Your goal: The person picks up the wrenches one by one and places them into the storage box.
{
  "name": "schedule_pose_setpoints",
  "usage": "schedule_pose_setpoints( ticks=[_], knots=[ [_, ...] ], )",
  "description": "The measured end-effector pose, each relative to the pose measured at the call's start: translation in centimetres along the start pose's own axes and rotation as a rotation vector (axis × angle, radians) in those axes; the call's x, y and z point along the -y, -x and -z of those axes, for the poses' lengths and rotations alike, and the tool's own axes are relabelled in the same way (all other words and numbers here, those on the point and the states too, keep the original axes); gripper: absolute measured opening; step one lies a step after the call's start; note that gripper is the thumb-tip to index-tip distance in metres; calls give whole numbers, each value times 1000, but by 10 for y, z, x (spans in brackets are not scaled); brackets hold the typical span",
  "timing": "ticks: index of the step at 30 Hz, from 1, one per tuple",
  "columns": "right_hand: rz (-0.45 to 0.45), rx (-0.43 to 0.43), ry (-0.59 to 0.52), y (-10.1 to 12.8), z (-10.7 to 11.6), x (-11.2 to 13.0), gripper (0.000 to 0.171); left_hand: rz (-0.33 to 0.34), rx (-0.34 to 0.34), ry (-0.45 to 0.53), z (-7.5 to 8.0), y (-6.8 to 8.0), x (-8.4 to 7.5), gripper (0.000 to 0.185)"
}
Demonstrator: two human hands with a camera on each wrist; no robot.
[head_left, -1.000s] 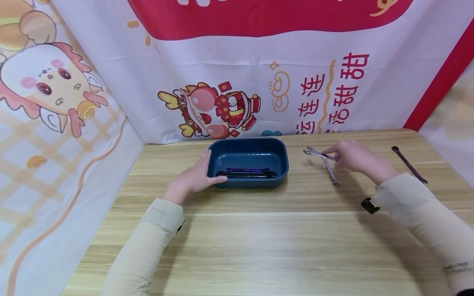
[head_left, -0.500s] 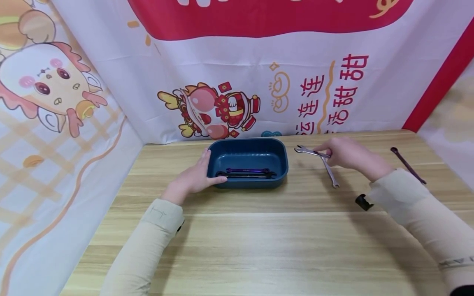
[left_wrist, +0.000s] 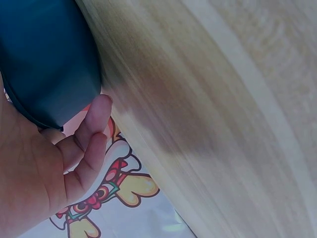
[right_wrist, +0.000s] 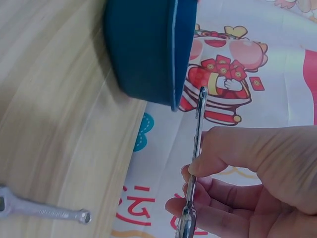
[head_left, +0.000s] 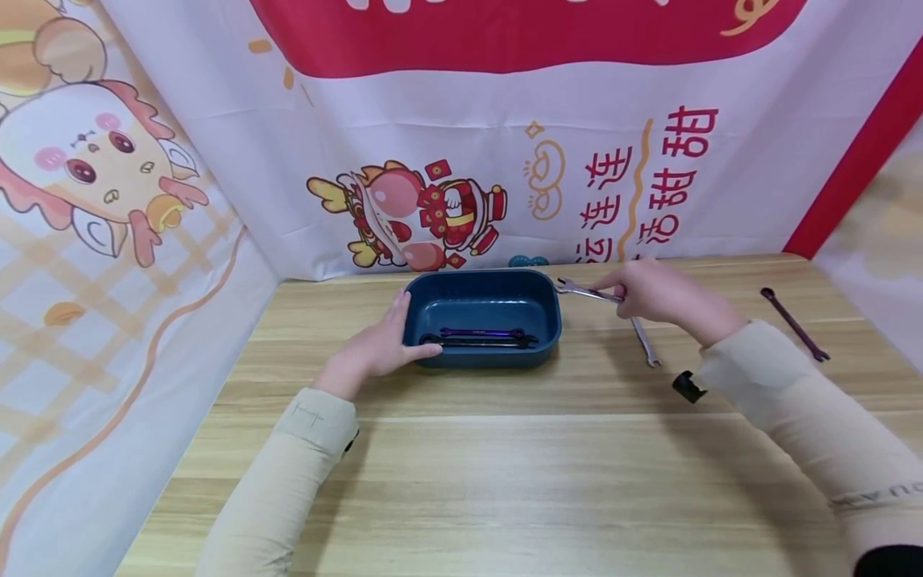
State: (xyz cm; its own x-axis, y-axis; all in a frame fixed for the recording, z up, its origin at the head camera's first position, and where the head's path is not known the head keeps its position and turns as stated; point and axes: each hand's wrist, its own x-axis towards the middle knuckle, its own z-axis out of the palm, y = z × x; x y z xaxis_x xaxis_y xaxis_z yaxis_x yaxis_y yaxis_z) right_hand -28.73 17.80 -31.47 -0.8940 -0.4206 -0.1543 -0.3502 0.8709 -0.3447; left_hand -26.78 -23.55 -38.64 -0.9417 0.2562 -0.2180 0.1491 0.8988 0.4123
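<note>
My left hand rests at the left end of a dark blue plastic bin, fingers spread along its side and thumb over the front rim. Inside lie a purple wrench and a black wrench, side by side near the front wall. Between thumb and fingers, my right hand pinches a silver combination wrench. One end of it reaches to the bin's right rim in the head view. A second silver wrench lies on the table below the right hand, its upper part hidden.
A dark purple wrench lies at the table's right side. Behind the wooden table hangs a printed white and red cloth, close to the bin's back. Another printed cloth hangs along the left.
My right hand has moved left with the silver wrench, bringing its end up to the bin's right rim. The left hand and the bin have stayed in place.
</note>
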Motion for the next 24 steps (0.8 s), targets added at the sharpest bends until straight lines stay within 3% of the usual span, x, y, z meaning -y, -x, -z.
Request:
schedule_pose_setpoints(
  ticks=[24],
  knots=[
    [83,7,-48,-29,-3,37,49,13,-5,6,-2,1,0,124]
  ],
)
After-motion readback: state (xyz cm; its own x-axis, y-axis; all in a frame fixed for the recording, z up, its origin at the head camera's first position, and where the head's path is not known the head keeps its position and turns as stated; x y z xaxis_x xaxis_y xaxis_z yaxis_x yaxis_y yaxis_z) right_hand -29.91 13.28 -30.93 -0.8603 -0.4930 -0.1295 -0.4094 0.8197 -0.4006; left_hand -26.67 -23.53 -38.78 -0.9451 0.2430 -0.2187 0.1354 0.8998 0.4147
